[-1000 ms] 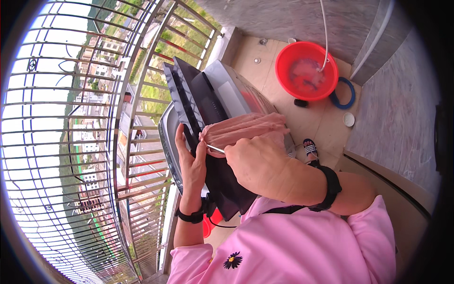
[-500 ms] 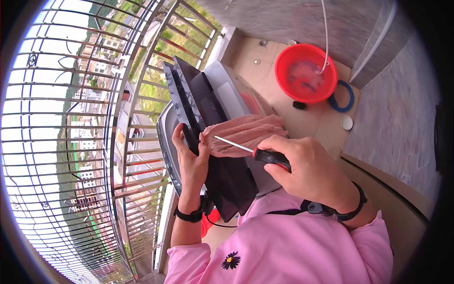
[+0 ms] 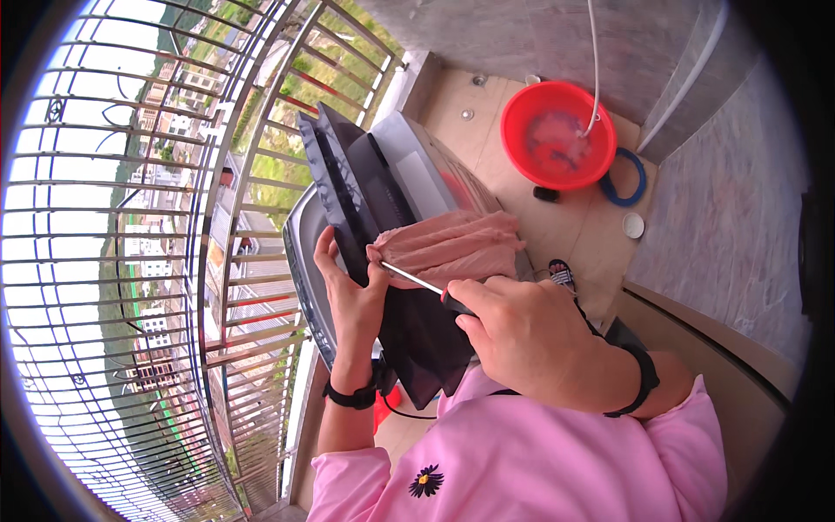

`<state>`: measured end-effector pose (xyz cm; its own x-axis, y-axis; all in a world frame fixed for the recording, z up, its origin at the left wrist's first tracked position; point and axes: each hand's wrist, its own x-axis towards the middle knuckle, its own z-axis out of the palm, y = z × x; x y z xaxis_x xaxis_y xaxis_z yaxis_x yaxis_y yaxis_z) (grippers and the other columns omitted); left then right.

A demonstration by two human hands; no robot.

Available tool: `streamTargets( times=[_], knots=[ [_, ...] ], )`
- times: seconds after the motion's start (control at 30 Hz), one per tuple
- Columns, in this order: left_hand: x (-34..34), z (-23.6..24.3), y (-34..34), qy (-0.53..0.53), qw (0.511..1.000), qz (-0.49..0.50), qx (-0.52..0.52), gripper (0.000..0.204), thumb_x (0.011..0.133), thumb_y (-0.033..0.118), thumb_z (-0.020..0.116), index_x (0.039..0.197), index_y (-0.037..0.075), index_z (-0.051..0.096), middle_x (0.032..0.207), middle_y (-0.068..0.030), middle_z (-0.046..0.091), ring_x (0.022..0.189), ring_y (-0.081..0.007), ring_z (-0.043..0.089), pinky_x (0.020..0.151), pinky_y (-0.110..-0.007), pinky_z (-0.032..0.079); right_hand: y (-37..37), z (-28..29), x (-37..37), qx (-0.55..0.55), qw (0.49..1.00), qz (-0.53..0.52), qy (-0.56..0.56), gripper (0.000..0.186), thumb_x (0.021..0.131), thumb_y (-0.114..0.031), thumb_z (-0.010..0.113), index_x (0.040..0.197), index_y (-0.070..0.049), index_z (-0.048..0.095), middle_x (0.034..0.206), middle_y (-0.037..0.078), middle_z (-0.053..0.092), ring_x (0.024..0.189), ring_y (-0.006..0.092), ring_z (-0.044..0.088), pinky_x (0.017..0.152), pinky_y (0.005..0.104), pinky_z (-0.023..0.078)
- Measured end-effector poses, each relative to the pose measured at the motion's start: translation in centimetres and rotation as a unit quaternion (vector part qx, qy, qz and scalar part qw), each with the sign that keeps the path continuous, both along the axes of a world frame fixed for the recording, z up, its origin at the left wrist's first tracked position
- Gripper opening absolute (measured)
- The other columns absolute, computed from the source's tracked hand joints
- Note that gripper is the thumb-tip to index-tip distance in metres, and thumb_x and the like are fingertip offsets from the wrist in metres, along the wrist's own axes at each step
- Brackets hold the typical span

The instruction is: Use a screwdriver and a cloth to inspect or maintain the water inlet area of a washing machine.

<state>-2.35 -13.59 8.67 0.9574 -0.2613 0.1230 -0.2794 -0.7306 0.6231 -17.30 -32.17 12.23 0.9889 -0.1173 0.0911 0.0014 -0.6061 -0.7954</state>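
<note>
We have our left hand [image 3: 352,291] clamped on the edge of the tall, dark, glossy plastic panel [image 3: 365,217], thumb pinching it against the pink ribbed cloth [image 3: 452,245] draped over the grey washing-machine top [image 3: 417,174]. Our right hand [image 3: 522,339] is closed tight round the black-and-red handle of the slim steel-shafted screwdriver [image 3: 416,280], and that is the change: a second ago the hand sat low over the panel, hiding the shaft, and now it has drawn back, the blade angled up-left with its tip meeting the panel beside our left thumb. We judge the tool is now seated at its fixing point. The red plastic basin [image 3: 557,135] stands well apart on the floor.
</note>
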Motion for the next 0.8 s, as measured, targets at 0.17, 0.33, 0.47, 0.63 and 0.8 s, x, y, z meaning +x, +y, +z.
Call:
streamTargets(
  times=[0.17, 0.33, 0.47, 0.63, 0.8],
  knots=[
    [0.2, 0.4, 0.3, -0.001, 1.0, -0.019, -0.016, 0.071, 0.089, 0.013, 0.064, 0.15, 0.001, 0.031, 0.144, -0.025, 0.044, 0.14, -0.0379, 0.041, 0.116, -0.044, 0.032, 0.6, -0.3, 0.7, 0.017, 0.999, -0.024, -0.023, 0.023, 0.085, -0.012, 0.072, 0.106, -0.003, 0.066, 0.076, 0.012, 0.066, 0.07, 0.0294, 0.069, 0.061, 0.0412, 0.056],
    [0.2, -0.3, 1.1, -0.021, 0.998, -0.06, -0.019, 0.072, 0.088, 0.009, 0.057, 0.152, -0.004, 0.028, 0.148, -0.0259, 0.041, 0.144, -0.0368, 0.036, 0.119, -0.043, 0.027, 1.3, 1.2, 2.5, -0.054, 0.998, -0.011, -0.007, 0.015, 0.086, -0.012, 0.071, 0.096, -0.003, 0.065, 0.076, 0.013, 0.067, 0.068, 0.0301, 0.07, 0.059, 0.0421, 0.056],
    [0.7, -0.9, 1.7, 0.001, 0.99, -0.083, -0.116, 0.064, 0.091, 0.008, 0.046, 0.152, -0.008, 0.03, 0.154, -0.024, 0.037, 0.148, -0.0336, 0.031, 0.121, -0.04, 0.022, 1.8, 1.2, 2.8, -0.094, 0.995, 0.018, -0.014, 0.013, 0.087, -0.013, 0.07, 0.09, -0.002, 0.063, 0.076, 0.016, 0.067, 0.071, 0.0334, 0.07, 0.062, 0.0438, 0.057],
    [0.4, -1.1, 1.7, 0.022, 0.983, -0.052, -0.175, 0.055, 0.095, 0.006, 0.036, 0.149, -0.006, 0.037, 0.15, -0.0205, 0.043, 0.143, -0.0311, 0.038, 0.118, -0.039, 0.026, 0.4, 1.1, 2.0, -0.005, 0.999, 0.05, 0.007, 0.013, 0.088, -0.012, 0.069, 0.09, 0.0, 0.063, 0.077, 0.022, 0.067, 0.073, 0.0413, 0.068, 0.069, 0.0475, 0.056],
    [0.2, -0.9, 1.2, 0.005, 0.987, -0.023, -0.16, 0.054, 0.095, 0.006, 0.038, 0.149, 0.0, 0.04, 0.146, -0.0202, 0.046, 0.139, -0.0327, 0.042, 0.116, -0.04, 0.029, 1.0, 1.1, 0.3, -0.013, 0.999, 0.043, 0.027, 0.017, 0.088, -0.015, 0.07, 0.097, -0.001, 0.063, 0.076, 0.019, 0.067, 0.07, 0.0384, 0.069, 0.066, 0.047, 0.057]
  ],
)
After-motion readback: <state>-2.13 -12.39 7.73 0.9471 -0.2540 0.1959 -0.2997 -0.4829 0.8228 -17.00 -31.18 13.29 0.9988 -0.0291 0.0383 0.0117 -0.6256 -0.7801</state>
